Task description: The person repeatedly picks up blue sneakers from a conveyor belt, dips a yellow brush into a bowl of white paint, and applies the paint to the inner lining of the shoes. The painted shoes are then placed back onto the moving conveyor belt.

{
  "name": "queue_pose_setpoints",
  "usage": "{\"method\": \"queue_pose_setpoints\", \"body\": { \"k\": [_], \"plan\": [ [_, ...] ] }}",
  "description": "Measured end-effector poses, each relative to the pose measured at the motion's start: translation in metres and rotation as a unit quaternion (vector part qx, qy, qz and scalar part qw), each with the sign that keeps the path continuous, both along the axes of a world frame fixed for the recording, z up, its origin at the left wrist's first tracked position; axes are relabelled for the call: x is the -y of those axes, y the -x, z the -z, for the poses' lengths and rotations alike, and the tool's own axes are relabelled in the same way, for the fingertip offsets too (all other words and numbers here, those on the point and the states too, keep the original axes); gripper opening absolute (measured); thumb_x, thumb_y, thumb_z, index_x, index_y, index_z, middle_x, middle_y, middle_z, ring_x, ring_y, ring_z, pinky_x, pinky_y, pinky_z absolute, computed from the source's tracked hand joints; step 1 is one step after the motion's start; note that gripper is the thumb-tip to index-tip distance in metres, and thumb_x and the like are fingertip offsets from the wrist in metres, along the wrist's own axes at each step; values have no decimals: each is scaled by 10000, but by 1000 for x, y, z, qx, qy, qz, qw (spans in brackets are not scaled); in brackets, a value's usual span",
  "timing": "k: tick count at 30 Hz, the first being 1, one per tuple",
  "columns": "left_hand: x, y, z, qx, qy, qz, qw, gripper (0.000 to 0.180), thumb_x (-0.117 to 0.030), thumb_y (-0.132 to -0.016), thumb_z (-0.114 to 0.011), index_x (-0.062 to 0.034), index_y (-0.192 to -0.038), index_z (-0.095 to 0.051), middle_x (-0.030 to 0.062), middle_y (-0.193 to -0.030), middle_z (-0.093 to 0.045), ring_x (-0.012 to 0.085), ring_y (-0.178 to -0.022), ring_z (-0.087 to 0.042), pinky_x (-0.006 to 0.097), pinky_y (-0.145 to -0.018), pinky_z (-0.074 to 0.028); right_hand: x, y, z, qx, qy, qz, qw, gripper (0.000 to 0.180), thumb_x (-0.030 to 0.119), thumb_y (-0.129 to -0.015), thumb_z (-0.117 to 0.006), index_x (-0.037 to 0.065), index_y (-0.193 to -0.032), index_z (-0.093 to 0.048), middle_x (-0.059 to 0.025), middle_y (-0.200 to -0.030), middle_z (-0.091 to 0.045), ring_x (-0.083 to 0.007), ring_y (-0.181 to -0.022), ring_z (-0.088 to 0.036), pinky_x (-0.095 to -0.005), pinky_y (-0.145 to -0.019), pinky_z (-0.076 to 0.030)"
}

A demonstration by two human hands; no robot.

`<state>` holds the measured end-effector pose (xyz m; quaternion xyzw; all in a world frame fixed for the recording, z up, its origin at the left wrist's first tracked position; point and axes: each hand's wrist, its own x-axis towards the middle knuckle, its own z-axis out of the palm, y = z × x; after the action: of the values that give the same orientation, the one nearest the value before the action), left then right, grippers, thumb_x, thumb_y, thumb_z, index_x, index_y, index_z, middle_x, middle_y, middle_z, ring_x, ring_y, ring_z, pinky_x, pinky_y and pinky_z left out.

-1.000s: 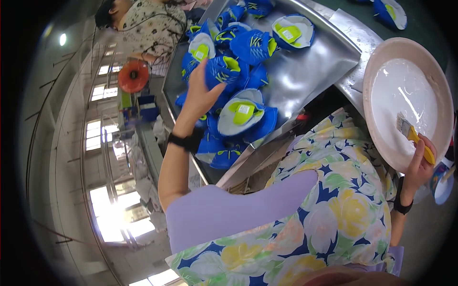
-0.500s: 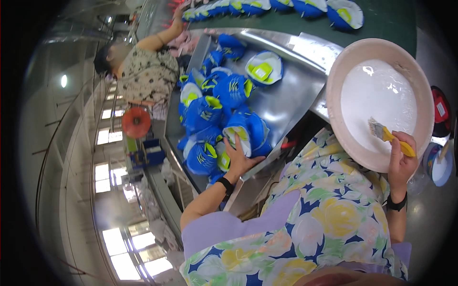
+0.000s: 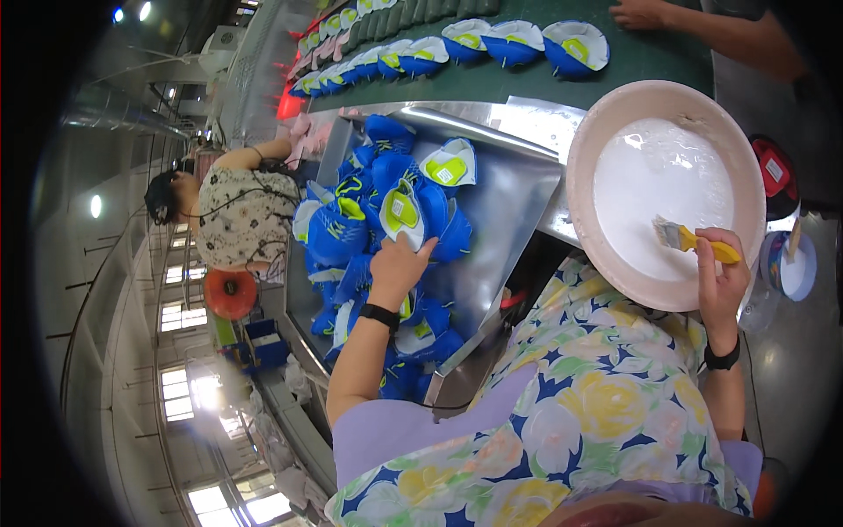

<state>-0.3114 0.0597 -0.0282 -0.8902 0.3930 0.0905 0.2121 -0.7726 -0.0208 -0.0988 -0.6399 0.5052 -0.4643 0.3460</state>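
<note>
A pile of blue shoe uppers (image 3: 338, 235) with lime green linings lies in a metal tray (image 3: 505, 202). Among them, a shoe upper (image 3: 401, 211) with its white and lime underside facing up is gripped at its near end by my left hand (image 3: 397, 270). Some of those fingers are hidden behind its edge. On the right, my right hand (image 3: 724, 277) is closed round the yellow handle of a paintbrush (image 3: 694, 240). The bristles touch or hang just over the white liquid (image 3: 663, 180) inside a pale pink basin (image 3: 590, 246); which of the two, I cannot tell.
Beyond the tray, a row of blue shoe uppers (image 3: 512, 42) stands on a green work surface (image 3: 562, 90). Another person (image 3: 246, 206) is at the left, and someone's forearm (image 3: 716, 35) reaches in at the far right. A small tub (image 3: 795, 268) stands right of the basin.
My left hand has moved from the near side of the pile to an upper farther in and taken hold of it. The brush stays over the basin. A forearm has appeared at the far right.
</note>
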Motion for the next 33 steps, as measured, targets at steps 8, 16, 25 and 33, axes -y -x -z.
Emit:
{"method": "queue_pose_setpoints", "body": {
  "k": [8, 16, 25, 33],
  "plan": [
    [67, -3, -37, -100, 397, 268, 872, 324, -121, -854, -693, 31, -1117, -581, 202, -865, -689, 353, -851, -688, 407, -756, -529, 1, 3, 6, 19, 9, 27, 999, 90, 51, -931, -634, 10, -1011, -631, -100, -919, -667, -194, -834, -655, -277, -758, -494],
    [159, 11, 47, -611, 70, 146, 775, 577, -92, -866, -720, -117, -1398, -499, 119, -1266, -609, 192, -1134, -584, 325, -975, -467, 5, 3, 6, 38, 29, 42, 998, 148, 69, -910, -670, 29, -1041, -616, -97, -972, -671, -201, -892, -659, -284, -806, -498],
    [101, 65, 67, -198, 280, 528, 777, 550, 51, -756, -559, -93, -1286, -595, 243, -1347, -486, 444, -1244, -469, 481, -1071, -373, 12, 13, 3, 47, -56, 39, 997, 179, 91, -908, -678, 16, -1056, -611, -77, -972, -674, -138, -890, -657, -260, -787, -517],
    [84, 83, 101, -197, 180, 582, 768, 580, 3, -744, -618, -109, -1310, -563, 160, -1301, -553, 403, -1249, -485, 491, -997, -441, 41, 9, -23, -46, -85, -45, 994, 217, 155, -923, -689, -2, -1050, -610, -46, -867, -645, -96, -772, -613, -242, -689, -499]
  ]
}}
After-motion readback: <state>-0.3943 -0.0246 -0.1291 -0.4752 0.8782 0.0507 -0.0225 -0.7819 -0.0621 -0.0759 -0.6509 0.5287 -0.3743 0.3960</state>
